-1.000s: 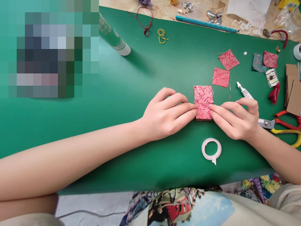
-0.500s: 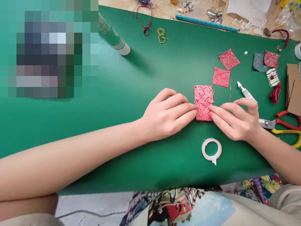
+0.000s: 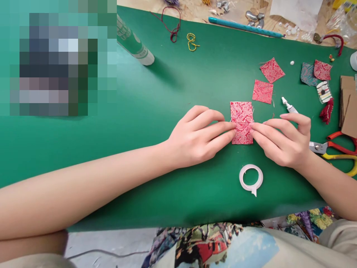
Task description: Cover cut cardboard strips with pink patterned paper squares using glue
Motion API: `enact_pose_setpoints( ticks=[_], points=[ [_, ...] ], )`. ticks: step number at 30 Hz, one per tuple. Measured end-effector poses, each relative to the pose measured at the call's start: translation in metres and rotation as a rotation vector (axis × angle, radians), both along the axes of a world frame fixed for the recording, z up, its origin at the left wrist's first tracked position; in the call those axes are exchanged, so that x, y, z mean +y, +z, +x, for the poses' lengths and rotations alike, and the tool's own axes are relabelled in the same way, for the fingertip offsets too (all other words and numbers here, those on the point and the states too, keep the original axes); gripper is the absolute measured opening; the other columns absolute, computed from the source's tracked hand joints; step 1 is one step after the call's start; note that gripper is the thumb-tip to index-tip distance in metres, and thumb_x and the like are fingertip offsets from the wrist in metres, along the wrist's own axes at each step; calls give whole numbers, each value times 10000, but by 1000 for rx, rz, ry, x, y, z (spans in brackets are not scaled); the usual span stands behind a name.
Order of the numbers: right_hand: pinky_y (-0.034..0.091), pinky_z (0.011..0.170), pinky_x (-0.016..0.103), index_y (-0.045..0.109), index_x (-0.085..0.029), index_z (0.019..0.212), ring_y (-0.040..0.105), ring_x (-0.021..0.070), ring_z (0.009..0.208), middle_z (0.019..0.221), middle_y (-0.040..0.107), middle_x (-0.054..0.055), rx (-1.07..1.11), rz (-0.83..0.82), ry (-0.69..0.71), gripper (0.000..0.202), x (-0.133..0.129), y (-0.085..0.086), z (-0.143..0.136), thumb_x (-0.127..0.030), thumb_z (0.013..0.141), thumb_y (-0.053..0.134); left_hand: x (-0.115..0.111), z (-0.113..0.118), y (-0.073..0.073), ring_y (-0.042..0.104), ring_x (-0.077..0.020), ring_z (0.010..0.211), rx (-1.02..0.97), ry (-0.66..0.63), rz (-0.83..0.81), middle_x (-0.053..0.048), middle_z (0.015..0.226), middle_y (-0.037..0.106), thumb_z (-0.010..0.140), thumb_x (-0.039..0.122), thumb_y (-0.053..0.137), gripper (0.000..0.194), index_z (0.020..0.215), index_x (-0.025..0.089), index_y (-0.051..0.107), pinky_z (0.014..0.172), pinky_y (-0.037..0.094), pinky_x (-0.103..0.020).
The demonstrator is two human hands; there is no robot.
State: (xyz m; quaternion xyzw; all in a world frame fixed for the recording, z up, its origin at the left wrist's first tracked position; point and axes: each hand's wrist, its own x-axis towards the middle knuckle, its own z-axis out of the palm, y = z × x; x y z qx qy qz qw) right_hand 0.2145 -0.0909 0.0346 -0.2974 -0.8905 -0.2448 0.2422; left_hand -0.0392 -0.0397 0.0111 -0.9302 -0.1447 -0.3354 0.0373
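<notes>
My left hand and my right hand pinch opposite side edges of a small red-and-silver patterned fabric square. Its top edge meets another such fabric square, and a frayed seam shows between the two. Two more loose red patterned squares lie just beyond. Below the work rests a roll of white tape with its end sticking out. Behind the fingers of my right hand, a white glue tube is partly hidden.
Scissors with red and yellow handles lie at the right, near cardboard pieces. A green-and-white cylinder, a yellow cord and a blue pencil are farther back on the green mat. The upper left is pixelated.
The lower fabric square has shifted slightly right and now lies flush under the upper one. Both hands moved a little to the right with it.
</notes>
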Motion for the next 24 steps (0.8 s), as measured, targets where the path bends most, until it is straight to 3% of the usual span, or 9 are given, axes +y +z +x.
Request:
enact_pose_setpoints(
  ticks=[3, 8, 18, 24],
  points=[
    [451, 970, 395, 757, -168, 947, 642, 168, 933, 1024, 817, 24, -30, -79, 12, 121, -1, 3, -3, -126, 924, 645, 0, 2, 4, 722, -197, 953, 45, 7, 17, -53, 1088, 820, 1015, 138, 546, 202, 1164, 167, 679, 825, 537, -361],
    [462, 1021, 468, 724, -31, 1150, 641, 230, 1047, 1160, 799, 107, -89, -189, 35, 376, -3, 5, -3, -90, 836, 525, 0, 3, 7, 717, -210, 939, 64, 16, 49, -47, 1096, 820, 1003, 129, 584, 188, 1159, 118, 688, 794, 541, -355],
    [488, 1048, 474, 749, -54, 1108, 683, 242, 1006, 1179, 801, 91, -115, -192, 2, 358, -2, 6, -3, -144, 835, 535, -2, -2, -3, 707, -251, 1119, 146, 43, -158, -85, 1238, 778, 999, 124, 522, 314, 1250, 203, 693, 903, 549, -431],
    [487, 1090, 514, 715, -37, 1177, 693, 268, 1032, 1197, 790, 126, -117, -215, -32, 414, -3, 4, -3, -191, 853, 507, -2, -1, -4, 695, -267, 1119, 183, 86, -118, -89, 1258, 769, 994, 128, 505, 322, 1239, 193, 702, 895, 547, -447]
  ],
)
